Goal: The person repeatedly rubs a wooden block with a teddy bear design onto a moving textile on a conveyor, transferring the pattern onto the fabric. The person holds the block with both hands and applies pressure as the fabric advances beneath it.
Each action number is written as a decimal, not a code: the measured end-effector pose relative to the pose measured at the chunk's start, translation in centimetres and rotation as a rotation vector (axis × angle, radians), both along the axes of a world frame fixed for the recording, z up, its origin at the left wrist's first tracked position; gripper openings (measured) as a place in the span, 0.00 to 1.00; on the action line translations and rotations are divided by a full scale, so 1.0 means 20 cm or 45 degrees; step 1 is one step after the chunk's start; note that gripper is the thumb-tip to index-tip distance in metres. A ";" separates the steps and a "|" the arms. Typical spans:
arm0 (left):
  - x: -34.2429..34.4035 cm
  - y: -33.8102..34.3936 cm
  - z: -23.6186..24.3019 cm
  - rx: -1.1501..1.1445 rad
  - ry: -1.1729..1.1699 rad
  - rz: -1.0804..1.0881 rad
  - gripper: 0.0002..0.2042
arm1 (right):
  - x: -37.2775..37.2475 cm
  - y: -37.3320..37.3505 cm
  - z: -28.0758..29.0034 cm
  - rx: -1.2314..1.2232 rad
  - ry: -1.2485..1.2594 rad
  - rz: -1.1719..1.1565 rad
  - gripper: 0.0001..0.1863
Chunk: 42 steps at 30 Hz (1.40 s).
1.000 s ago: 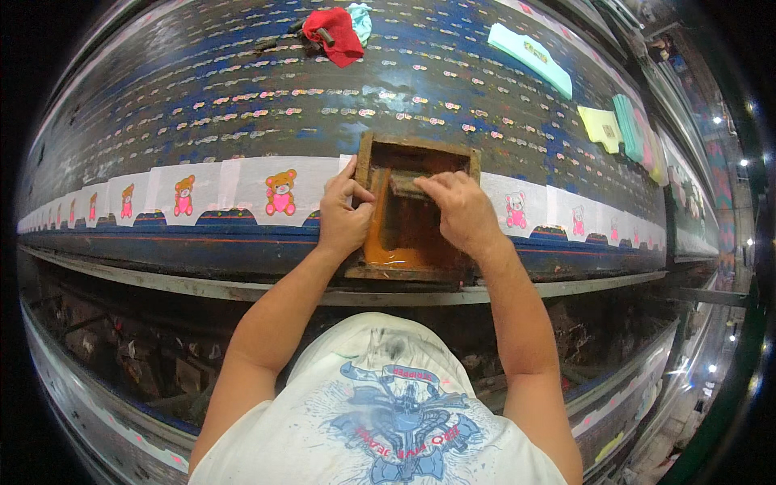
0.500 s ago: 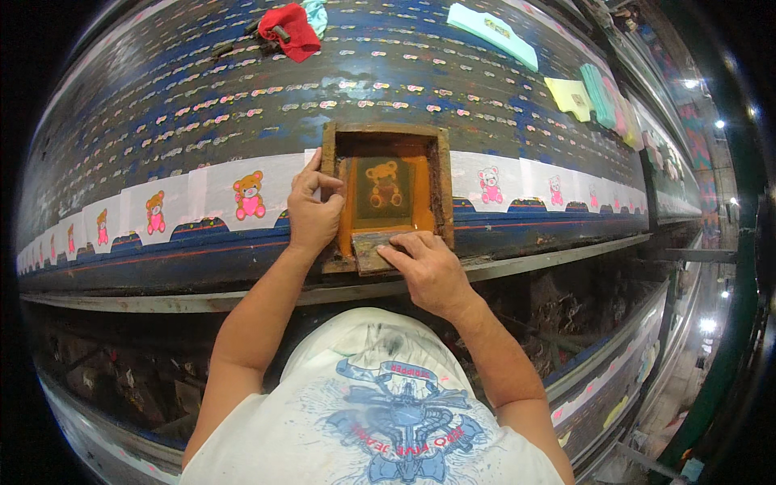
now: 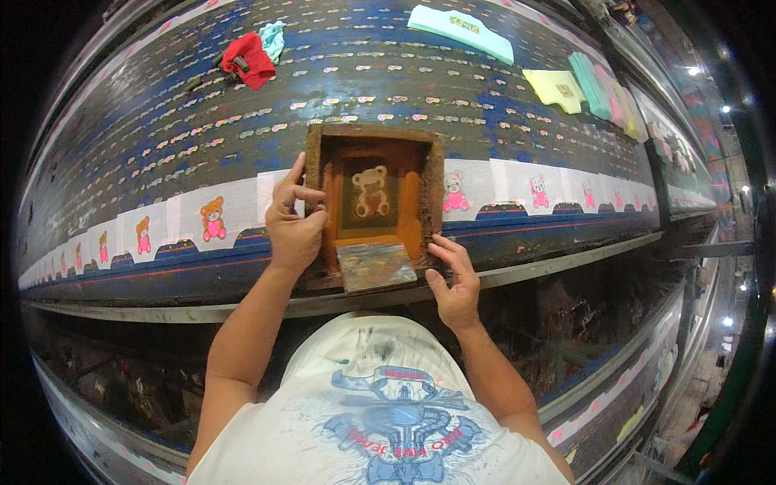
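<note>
A wooden screen printing frame (image 3: 434, 182) with an orange-stained inside stands over the row of white fabric pieces. Its mesh window shows a teddy bear design (image 3: 371, 192). My left hand (image 3: 295, 218) grips the left side of the frame, fingers bent around it. At the frame's near right corner my right hand (image 3: 457, 283) has its fingers on the outer side and its thumb lower down. A flat, paint-smeared squeegee (image 3: 377, 267) leans on the near edge of the frame, with neither hand on it. The cloth under the frame is hidden.
Left of the frame, fabric pieces bear brown-and-pink bears (image 3: 213, 218); those at right bear paler, pink-and-white ones (image 3: 537, 191). Farther back on the dark table lie a red cloth (image 3: 250, 61), a light-blue folded garment (image 3: 461, 34) and a yellow one (image 3: 554, 89). A metal rail (image 3: 558, 263) edges the table.
My right hand has let go of the squeegee and moved right to the frame's corner. The frame has shifted slightly right along the fabric row, and the whole view has swung a little.
</note>
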<state>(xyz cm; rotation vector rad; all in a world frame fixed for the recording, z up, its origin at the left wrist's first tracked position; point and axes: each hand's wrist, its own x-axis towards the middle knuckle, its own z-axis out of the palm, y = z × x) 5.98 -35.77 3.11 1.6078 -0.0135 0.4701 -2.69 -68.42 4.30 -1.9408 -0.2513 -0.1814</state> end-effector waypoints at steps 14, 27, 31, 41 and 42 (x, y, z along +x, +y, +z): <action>0.19 -0.83 -0.18 -0.264 0.246 0.002 0.12 | 0.18 -0.89 -0.04 -0.071 -0.096 0.053 0.21; 0.19 -0.86 -0.15 -0.296 0.300 -0.009 0.13 | 0.33 -0.85 0.18 -0.421 -0.447 0.659 0.26; 0.20 -0.86 -0.16 -0.262 0.291 0.009 0.13 | 0.37 -0.76 0.18 -0.588 -0.518 0.708 0.23; 0.21 -0.86 -0.22 -0.223 0.235 0.016 0.08 | 0.42 -0.69 0.24 -0.830 -0.541 0.768 0.22; 0.20 -0.85 -0.22 -0.191 0.234 0.024 0.07 | 0.45 -0.70 0.26 -0.831 -0.511 0.794 0.22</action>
